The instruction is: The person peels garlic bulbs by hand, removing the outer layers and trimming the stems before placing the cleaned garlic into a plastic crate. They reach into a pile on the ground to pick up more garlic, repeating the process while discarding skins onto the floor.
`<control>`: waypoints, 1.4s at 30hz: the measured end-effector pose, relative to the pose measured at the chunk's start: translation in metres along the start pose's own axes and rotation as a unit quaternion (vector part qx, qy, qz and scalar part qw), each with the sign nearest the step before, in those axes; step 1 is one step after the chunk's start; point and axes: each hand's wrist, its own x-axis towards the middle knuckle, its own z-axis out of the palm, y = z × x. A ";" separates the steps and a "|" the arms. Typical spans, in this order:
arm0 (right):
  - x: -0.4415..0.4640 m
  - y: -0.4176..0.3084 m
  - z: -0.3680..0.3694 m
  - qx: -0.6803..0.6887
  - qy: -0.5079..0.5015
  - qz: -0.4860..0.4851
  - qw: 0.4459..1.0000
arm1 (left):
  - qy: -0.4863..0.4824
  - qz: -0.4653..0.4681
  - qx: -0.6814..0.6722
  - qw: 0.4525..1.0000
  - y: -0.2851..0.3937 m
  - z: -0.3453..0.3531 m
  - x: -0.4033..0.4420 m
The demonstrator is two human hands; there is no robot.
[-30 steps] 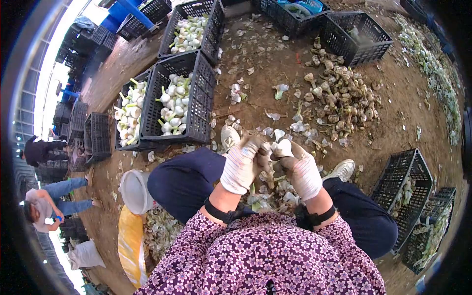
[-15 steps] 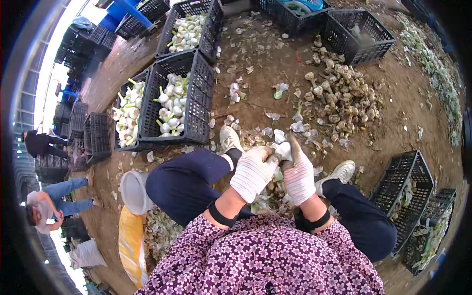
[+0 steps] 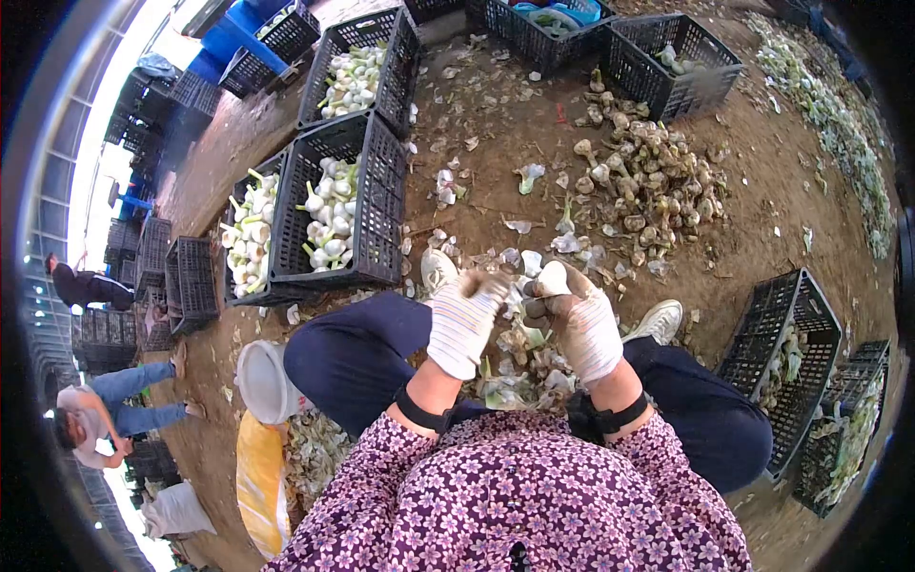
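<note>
My right hand [image 3: 579,324], in a striped work glove with dirty fingertips, is closed around a white garlic bulb [image 3: 551,279] between my knees. Just to its left is my left hand [image 3: 469,319], gloved the same way, with its fingers curled in; what they hold, if anything, is too small to tell. Loose peels [image 3: 510,389] lie on the ground below both hands. Beyond them is a heap of unpeeled, brownish garlic [image 3: 658,181]. Clean white bulbs with green stems [image 3: 332,214] fill a black crate [image 3: 381,205] at the left.
More garlic-filled crates [image 3: 405,67] stand behind it. A crate [image 3: 691,91] is beyond the heap, another [image 3: 786,357] at the right. A white bucket [image 3: 267,381] and yellow sack [image 3: 260,481] are near my left knee. Two people [image 3: 81,424] are at far left.
My hands were together at the bulb half a second ago; now my left hand is apart from it, to the left. The view has shifted slightly.
</note>
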 end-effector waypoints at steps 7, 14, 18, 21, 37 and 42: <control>0.001 0.016 -0.005 -0.229 0.037 -0.103 0.967 | -0.050 0.245 0.362 0.898 0.004 0.011 -0.009; -0.013 0.003 0.010 0.121 -0.101 0.114 0.981 | 0.005 0.050 0.049 0.998 0.005 -0.028 0.021; -0.012 0.007 0.007 0.186 -0.135 0.190 0.954 | -0.245 -0.040 -0.175 0.953 0.038 -0.014 -0.006; -0.014 0.004 0.013 0.016 -0.151 0.192 0.970 | -0.214 -0.090 -0.158 0.960 0.024 -0.009 -0.006; -0.002 0.010 0.022 -0.454 0.005 -0.258 0.853 | -0.154 -0.048 -0.103 0.982 0.002 0.001 -0.004; 0.009 -0.004 0.016 -0.211 0.037 -0.035 0.976 | -0.174 -0.131 -0.222 0.950 -0.016 0.004 0.004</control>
